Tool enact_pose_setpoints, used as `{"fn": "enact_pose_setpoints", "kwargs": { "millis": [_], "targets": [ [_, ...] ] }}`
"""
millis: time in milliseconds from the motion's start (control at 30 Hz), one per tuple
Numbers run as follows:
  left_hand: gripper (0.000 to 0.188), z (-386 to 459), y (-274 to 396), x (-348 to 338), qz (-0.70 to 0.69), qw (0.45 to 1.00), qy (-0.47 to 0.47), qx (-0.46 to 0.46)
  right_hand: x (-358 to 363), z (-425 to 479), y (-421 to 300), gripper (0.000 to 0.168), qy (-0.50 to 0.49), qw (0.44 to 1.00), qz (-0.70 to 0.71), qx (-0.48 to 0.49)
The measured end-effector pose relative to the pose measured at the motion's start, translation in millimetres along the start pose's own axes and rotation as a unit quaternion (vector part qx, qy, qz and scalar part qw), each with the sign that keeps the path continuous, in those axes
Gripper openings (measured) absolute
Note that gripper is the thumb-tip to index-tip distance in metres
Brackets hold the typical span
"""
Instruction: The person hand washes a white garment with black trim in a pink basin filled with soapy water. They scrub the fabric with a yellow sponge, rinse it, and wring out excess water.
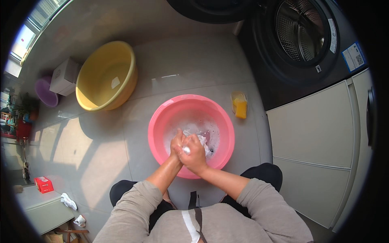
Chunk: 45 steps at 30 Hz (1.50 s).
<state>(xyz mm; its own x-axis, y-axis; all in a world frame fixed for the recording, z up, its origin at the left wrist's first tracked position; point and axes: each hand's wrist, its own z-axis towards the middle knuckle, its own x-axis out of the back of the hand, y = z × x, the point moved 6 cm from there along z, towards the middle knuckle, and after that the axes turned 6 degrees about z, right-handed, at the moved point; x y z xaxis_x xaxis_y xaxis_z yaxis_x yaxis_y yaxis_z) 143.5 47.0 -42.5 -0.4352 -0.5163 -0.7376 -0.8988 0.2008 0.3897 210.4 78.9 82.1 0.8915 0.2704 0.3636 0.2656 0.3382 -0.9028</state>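
Note:
A pink plastic basin (154, 121) stands on the floor between my knees, with sudsy water inside. My left hand (177, 144) and my right hand (193, 152) are pressed together over the basin, fingers curled around white wet cloth (203, 140). White foam shows on my right hand. The cloth hangs from beneath my hands to the water, on the right side. How much of it lies between my palms is hidden. To the right of the basin, a yellow bar of soap (241, 109) rests on a clear soap dish (235, 95).
A large yellow basin (132, 79) is at the upper left, beside white boxes (63, 76) and a purple basin (47, 92). A black front-loading washing machine (261, 73) has its door raised at the upper right, next to pale cabinets (313, 133). White sneakers (69, 201) lie lower left.

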Motion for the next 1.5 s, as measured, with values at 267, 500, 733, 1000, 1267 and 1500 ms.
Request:
{"fn": "enact_pose_setpoints", "kwargs": {
  "millis": [267,500,733,1000,1267,1500],
  "targets": [
    [0.036,-18,4,-32,0.094,0.985,0.145,0.029,2,0,18,0.029,0.013,0.996,-0.024,-0.080],
    [0.035,-28,-18,-42,0.106,0.976,0.152,0.119,17,19,54,0.026,0.021,0.981,-0.056,-0.184],
    [0.035,-3,-26,-25,-0.025,0.994,0.010,0.106,8,9,42,0.024,-0.010,0.997,-0.034,-0.068],
    [0.039,-3,-15,-16,-0.068,0.995,-0.025,0.072,0,1,-1,0.025,-0.056,0.996,0.065,-0.020],
    [0.033,-34,30,-65,0.138,0.982,0.126,-0.036,39,35,39,0.036,0.018,0.992,-0.023,-0.123],
    [0.044,-31,-3,-57,0.141,0.981,0.099,0.091,35,20,46,0.016,-0.007,0.995,0.026,-0.100]
  ]
}}
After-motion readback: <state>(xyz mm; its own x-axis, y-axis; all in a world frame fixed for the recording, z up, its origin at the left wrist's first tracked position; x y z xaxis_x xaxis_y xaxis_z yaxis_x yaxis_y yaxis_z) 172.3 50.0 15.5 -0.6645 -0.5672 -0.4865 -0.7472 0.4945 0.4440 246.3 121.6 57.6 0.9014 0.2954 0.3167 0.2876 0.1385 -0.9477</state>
